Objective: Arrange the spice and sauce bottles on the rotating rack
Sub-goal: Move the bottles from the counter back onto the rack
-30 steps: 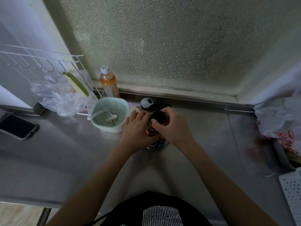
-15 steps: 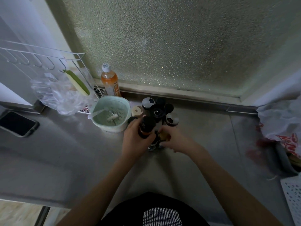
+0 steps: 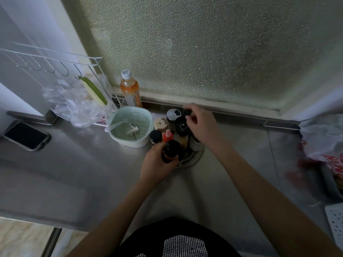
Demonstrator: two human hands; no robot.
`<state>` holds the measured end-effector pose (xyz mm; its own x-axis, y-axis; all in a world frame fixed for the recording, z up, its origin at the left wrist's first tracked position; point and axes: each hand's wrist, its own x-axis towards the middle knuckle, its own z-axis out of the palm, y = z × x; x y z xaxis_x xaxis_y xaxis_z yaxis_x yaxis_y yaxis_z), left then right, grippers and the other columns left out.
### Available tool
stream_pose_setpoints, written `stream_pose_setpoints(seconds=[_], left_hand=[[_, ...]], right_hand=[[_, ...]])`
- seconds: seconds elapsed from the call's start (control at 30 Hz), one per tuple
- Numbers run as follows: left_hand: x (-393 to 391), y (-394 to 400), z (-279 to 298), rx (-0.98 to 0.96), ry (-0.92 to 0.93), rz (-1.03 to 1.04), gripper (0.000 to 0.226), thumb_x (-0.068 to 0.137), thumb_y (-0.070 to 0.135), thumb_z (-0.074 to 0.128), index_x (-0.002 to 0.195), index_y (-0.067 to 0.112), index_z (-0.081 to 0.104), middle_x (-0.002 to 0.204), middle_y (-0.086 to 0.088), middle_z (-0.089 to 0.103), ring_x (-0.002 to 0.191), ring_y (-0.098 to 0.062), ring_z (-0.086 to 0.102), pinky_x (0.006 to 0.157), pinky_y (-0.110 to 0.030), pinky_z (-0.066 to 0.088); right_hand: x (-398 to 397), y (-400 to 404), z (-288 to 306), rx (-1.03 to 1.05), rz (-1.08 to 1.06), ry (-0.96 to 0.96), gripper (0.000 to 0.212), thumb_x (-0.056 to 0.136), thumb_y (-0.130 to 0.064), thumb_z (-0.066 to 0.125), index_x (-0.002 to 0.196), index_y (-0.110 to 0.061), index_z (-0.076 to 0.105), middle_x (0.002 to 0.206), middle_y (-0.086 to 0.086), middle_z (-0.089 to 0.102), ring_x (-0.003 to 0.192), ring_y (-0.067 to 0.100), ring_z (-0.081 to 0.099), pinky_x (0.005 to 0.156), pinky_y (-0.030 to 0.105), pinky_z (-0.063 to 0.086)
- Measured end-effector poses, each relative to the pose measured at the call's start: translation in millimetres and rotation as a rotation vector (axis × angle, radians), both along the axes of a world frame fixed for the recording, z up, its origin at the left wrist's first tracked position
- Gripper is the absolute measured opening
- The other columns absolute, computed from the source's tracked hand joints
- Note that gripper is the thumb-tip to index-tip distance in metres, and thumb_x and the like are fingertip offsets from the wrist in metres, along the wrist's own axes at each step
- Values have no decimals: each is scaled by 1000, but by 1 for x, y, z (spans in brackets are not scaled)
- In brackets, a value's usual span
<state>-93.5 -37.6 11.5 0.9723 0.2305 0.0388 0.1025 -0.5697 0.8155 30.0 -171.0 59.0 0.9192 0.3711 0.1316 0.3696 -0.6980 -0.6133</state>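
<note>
The round metal rotating rack stands on the steel counter near the window sill, packed with dark-capped bottles. My left hand grips a dark sauce bottle with a red nozzle cap at the rack's front left edge, tilted slightly. My right hand reaches over the back of the rack, fingers pinched on a small black-capped bottle. A black-lidded jar, a beige-capped bottle and a silver-lidded shaker stand at the rack's left side.
A pale green strainer bowl sits just left of the rack. An orange drink bottle stands on the sill. A phone lies far left, below a white wire rack with a plastic bag. Bags lie far right.
My right hand rose from the rack's front to its back and closed on the small black-capped bottle. My left hand shifted the red-capped sauce bottle slightly forward at the rack's front left.
</note>
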Motion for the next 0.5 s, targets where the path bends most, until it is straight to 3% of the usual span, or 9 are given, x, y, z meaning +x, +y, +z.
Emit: stream_pose_setpoints(seconds=[0.07,0.13,0.3,0.43,0.5], left_hand=[[-1,-1,-4,-13,19,-36,47,61,46,57,100,20,63,96,-2,69,88,-21,64,76,-35,53],[-2,-2,-4,-14,25,-58,51,61,46,56,105,22,62,100,0,70,92,-20,64,79,-35,53],[-2,8,-14,-25,42,-45,41,64,40,64,102,25,62,98,1,70,90,-19,65,77,-38,54],[-4,18,-23,-38,60,-22,36,65,31,69,100,24,64,93,-3,71,86,-22,66,71,-31,51],[-4,22,-28,-40,73,-13,34,66,32,71,97,23,64,92,-3,71,85,-21,66,72,-36,54]], right_hand=[[21,14,8,-254,35,-7,44,85,-25,56,129,-23,47,108,10,66,105,31,56,90,42,44],[37,31,8,-505,112,106,54,86,-33,53,136,-24,36,123,12,59,117,34,49,99,49,36],[55,67,-1,-874,238,236,70,81,-45,56,142,-26,28,139,8,50,129,34,43,111,66,12],[58,84,-9,-988,210,227,62,82,-36,58,138,-26,35,135,7,53,129,33,44,109,71,7],[59,86,-13,-931,184,206,49,84,-32,57,131,-26,44,130,6,57,127,32,45,108,72,4]])
